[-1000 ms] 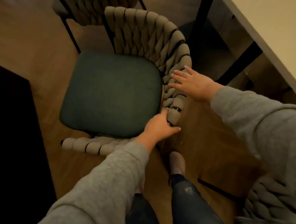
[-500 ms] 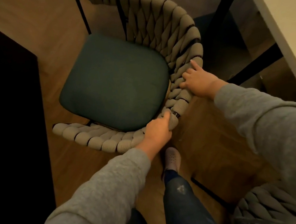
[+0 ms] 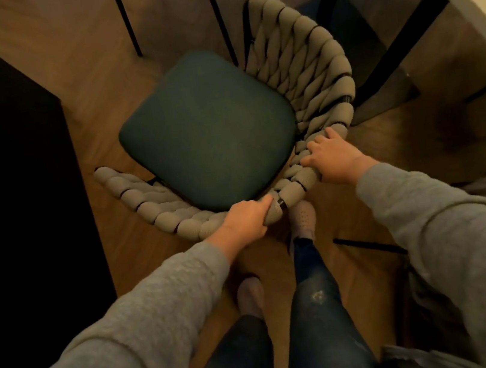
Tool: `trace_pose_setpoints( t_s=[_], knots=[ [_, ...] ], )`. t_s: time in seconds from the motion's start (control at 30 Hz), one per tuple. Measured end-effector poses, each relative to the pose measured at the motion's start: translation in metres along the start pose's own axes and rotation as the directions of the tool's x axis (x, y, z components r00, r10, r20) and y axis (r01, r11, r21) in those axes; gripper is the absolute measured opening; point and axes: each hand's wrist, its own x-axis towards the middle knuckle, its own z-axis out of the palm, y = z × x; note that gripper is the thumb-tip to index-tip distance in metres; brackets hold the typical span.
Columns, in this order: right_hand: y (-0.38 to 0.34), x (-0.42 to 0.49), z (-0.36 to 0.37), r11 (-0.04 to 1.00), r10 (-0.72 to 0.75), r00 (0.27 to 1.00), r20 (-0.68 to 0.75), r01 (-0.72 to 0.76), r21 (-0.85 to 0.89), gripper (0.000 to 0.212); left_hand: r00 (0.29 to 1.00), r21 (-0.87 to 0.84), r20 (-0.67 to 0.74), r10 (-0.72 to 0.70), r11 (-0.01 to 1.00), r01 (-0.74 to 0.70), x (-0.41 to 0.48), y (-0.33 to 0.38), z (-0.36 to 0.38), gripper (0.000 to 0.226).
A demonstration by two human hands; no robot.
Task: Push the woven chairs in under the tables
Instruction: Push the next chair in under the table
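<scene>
Left hand [image 3: 241, 225] and right hand [image 3: 337, 158] both grip the back rim of the woven chair [image 3: 208, 132] just ahead of them, so I should push evenly toward the dark desk [image 3: 5, 162] on their left.

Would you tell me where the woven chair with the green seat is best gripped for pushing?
Grip the braided back rim of the woven chair from behind, hands apart as the left hand and right hand do: the rim curves around the seat.

Dim, warm light falls across a brown wooden plank floor [image 3: 101, 88].
</scene>
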Motion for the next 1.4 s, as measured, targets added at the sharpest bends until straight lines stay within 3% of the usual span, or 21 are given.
trace_pose_setpoints(
  t_s=[0.37, 0.6, 0.73, 0.8, 0.93, 1.4],
  knots=[
    [-0.168, -0.098, 0.010, 0.978, -0.085, 0.996, 0.040, 0.075, 0.193, 0.043, 0.991, 0.126, 0.105, 0.085, 0.987, -0.098, -0.147, -0.046, 0.076, 0.057],
    [-0.176, -0.133, 0.036, 0.917, -0.262, 0.964, 0.051, 0.231, 0.326, 0.060, 0.998, 0.163, 0.058, 0.002, 0.987, -0.011, -0.192, -0.015, 0.114, 0.058],
    [-0.111, -0.134, 0.064, 0.975, -0.172, 0.976, 0.136, 0.149, 0.163, 0.072, 1.000, 0.203, 0.031, 0.003, 0.979, -0.009, -0.186, -0.008, 0.119, 0.056],
    [-0.094, -0.131, 0.069, 0.985, -0.155, 0.973, 0.169, 0.140, 0.098, 0.055, 0.994, 0.253, 0.080, 0.071, 0.963, -0.089, -0.184, -0.013, 0.117, 0.053],
    [-0.099, -0.123, 0.074, 0.988, -0.152, 0.984, 0.090, 0.150, 0.029, 0.037, 0.985, 0.271, 0.131, 0.112, 0.952, -0.144, -0.180, -0.029, 0.112, 0.042],
    [-0.117, -0.035, 0.019, 0.968, 0.116, 0.991, 0.066, -0.128, 0.218, 0.038, 0.959, 0.362, 0.219, 0.180, 0.898, -0.251, -0.100, -0.163, -0.004, 0.044]
  ],
)
